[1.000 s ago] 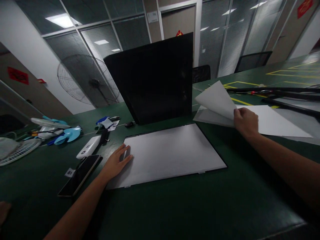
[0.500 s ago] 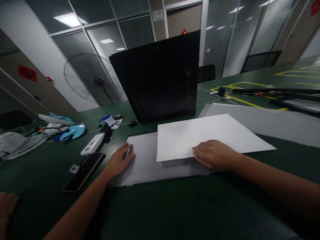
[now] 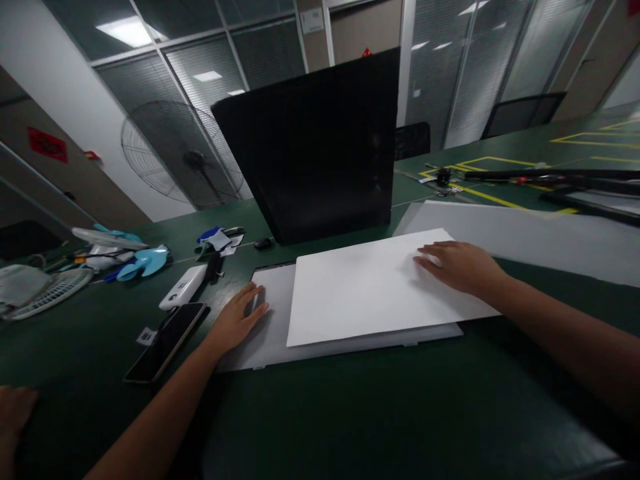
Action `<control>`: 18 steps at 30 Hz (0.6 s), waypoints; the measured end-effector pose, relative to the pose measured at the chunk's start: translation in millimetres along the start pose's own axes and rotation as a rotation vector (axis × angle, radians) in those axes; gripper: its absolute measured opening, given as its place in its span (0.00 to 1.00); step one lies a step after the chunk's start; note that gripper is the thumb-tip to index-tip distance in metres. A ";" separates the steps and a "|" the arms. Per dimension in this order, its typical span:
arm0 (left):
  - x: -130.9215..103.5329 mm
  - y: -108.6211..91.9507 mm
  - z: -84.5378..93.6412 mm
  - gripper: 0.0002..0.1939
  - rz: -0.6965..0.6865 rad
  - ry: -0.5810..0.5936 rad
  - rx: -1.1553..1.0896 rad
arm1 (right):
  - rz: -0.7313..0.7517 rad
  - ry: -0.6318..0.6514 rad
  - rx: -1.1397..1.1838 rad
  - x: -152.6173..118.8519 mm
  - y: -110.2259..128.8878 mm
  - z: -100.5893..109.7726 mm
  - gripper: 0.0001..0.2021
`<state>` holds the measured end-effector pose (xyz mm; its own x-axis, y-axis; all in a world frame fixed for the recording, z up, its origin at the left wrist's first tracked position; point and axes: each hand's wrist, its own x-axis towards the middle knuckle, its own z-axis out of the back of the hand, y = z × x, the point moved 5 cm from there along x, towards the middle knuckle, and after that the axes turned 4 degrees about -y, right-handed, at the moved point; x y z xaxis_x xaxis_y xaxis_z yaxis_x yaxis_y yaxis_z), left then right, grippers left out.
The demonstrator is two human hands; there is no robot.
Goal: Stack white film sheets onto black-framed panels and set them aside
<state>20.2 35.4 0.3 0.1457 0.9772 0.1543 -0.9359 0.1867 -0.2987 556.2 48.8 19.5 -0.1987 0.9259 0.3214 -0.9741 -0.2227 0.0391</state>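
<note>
A stiff-looking white sheet lies over a thin greyish-white panel with a dark edge, leaving the panel's left end and a strip of its near side uncovered. On the panel's left end rests my left hand, fingers apart, gripping nothing. My right hand lies palm down across the right part of the sheet with its fingers stretched out. The sheet sits slightly askew to the panel, reaching past it on the right.
A black upright panel stands behind. Left are a phone, a white device and a blue-bladed fan. Larger translucent sheets lie at right. Another person's hand rests at the left edge.
The white sheet has shifted left and toward me, covering more of the panel. My right hand has moved right and away from me, its fingers now extended. My left hand stays put.
</note>
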 end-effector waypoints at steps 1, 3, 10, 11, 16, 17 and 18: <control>-0.1 -0.4 0.3 0.42 0.001 0.001 0.007 | -0.046 0.031 -0.014 1.1 -12.8 -3.6 0.34; -0.2 -0.2 0.7 0.42 0.000 -0.007 0.019 | -0.094 0.065 -0.010 1.6 -27.6 -8.6 0.34; 1.7 3.3 -0.1 0.40 -0.044 -0.038 0.010 | 0.071 0.037 0.049 -2.3 14.4 -5.7 0.30; 2.2 4.0 -0.4 0.40 -0.039 -0.038 0.007 | 0.095 0.030 0.061 -3.7 22.3 -4.2 0.30; 4.0 7.8 -2.9 0.39 -0.014 -0.052 -0.011 | 0.189 -0.007 0.092 -8.4 40.9 1.4 0.30; 4.2 8.7 -3.6 0.39 -0.015 -0.053 -0.013 | 0.208 -0.015 0.104 -8.4 41.5 2.2 0.29; 4.2 9.7 -4.3 0.39 -0.017 -0.054 -0.013 | 0.224 -0.021 0.117 -8.2 41.4 2.8 0.28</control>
<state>13.1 41.8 -6.0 0.1438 0.9672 0.2095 -0.9291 0.2048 -0.3078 517.8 31.2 21.2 -0.4044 0.8434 0.3538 -0.8869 -0.4561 0.0735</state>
